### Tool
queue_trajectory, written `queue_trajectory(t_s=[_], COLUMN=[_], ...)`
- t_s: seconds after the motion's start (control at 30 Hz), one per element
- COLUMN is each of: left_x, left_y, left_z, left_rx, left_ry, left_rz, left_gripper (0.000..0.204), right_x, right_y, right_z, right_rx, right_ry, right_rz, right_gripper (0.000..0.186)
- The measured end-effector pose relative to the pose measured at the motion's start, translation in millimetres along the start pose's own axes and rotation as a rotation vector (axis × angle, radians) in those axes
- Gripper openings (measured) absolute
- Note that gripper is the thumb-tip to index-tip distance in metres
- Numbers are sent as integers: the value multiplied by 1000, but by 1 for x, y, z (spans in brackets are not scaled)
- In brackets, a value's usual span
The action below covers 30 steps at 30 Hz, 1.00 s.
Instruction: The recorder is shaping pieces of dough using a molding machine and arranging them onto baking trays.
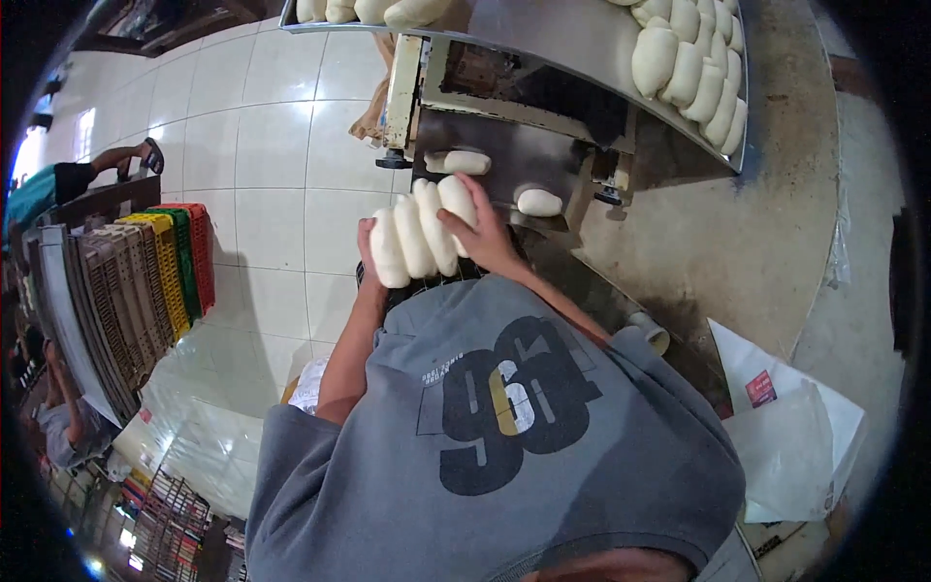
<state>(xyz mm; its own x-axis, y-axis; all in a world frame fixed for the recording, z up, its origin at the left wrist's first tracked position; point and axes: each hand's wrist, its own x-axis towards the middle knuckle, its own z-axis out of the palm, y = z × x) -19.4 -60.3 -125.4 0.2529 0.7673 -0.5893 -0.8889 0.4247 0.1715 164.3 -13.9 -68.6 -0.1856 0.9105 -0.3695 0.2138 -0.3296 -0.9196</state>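
Several white dough rolls (415, 238) stand side by side in a row, squeezed between my two hands in front of my chest. My left hand (368, 250) presses on the row's left end, its fingers mostly hidden behind the dough. At the right end, my right hand (482, 233) is closed on the row, with its thumb across the near face of the last roll. Just beyond, on the metal outfeed tray (504, 145) of a machine, lie a pale dough piece (467, 162) and, to the right, a single dough roll (539, 202).
Above the machine, a metal table (553, 44) bears many dough rolls (684, 73) at its right and a few at its left. Stacked plastic crates (160, 267) stand left. Other people's limbs (66, 388) show at far left. A white sack (790, 427) lies right.
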Motion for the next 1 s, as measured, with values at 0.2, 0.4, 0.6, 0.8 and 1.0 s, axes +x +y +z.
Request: queue_trajectory(t_s=[0.2, 0.4, 0.6, 0.8, 1.0], left_x=[-30, -47, -39, -25, -14], left_y=[4, 9, 12, 11, 43], left_z=[5, 5, 35, 36, 119], left_rx=[-216, -3004, -1610, -116, 44], left_ry=[36, -436, -170, -315, -466], left_rz=[284, -575, -125, 196, 192], left_gripper=[36, 45, 56, 35, 34], right_x=[14, 31, 25, -12, -39], right_y=[10, 123, 169, 55, -122], right_z=[-65, -139, -149, -114, -65], right_rx=[561, -989, -669, 804, 722], right_ry=[-649, -85, -65, -179, -126], right_rz=[426, 160, 128, 581, 128], right_gripper=[44, 52, 42, 44, 62])
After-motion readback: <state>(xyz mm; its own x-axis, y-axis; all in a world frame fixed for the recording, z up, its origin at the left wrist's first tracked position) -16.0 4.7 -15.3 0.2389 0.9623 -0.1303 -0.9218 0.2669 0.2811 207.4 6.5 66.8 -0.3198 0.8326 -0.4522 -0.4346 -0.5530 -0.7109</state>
